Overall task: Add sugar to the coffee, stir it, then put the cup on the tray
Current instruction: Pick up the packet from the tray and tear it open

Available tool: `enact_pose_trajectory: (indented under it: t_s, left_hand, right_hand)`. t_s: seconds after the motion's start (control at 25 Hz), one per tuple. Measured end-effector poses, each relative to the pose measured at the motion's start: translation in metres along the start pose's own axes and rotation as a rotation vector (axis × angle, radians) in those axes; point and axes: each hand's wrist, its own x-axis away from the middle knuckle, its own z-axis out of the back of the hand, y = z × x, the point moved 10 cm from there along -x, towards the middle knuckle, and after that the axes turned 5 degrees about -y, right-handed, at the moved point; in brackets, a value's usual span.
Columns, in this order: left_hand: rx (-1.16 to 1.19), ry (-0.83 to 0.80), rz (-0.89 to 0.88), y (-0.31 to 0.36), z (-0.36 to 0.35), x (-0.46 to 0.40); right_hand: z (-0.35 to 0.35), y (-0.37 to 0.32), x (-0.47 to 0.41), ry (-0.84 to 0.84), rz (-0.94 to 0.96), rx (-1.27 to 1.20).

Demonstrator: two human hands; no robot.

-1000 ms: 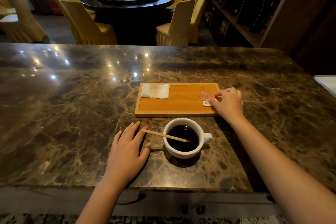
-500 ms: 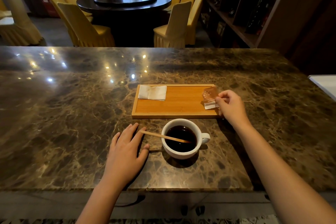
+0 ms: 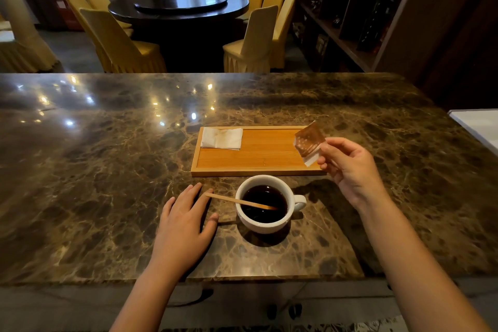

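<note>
— Nearest first?
— Left hand (image 3: 186,226) flat on the marble counter (image 3: 94,170), fingers spread, gripping nothing, just beside the free end of the wooden stir stick (image 3: 237,201).
— And the stick?
— Leaning in the white cup (image 3: 265,203), other end sunk in the dark coffee. Cup on the counter, just short of the wooden tray (image 3: 256,159), not on it.
— Sugar?
— Pinched between thumb and fingertips of the right hand (image 3: 350,167): a small clear sugar packet (image 3: 308,141), raised over the tray's right end. Looks unopened, though hard to tell.
— So, progress?
— Early, by the look of it. Sugar not yet in; stirring and moving the cup both left.
— On the tray?
— Only a folded white napkin (image 3: 222,138), far left corner.
— Any writing?
— None legible; faint marks on the packet, too small to read.
</note>
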Motion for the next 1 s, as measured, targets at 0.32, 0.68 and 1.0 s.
enact_pose_trajectory:
  t_s: [0.32,0.68,1.0]
  left_hand:
    - [-0.001,-0.006,0.001,0.000,-0.001,0.000]
    - [0.005,-0.004,-0.003,0.000,-0.001,0.000]
    - [0.006,-0.004,0.000,-0.001,-0.001,0.000]
  right_hand:
    - [-0.067,-0.060,0.030,-0.248,0.350,0.788]
    - [-0.106,-0.068,0.047,-0.390,0.593,1.159]
    - [-0.107,-0.059,0.046,-0.451,0.620,1.182]
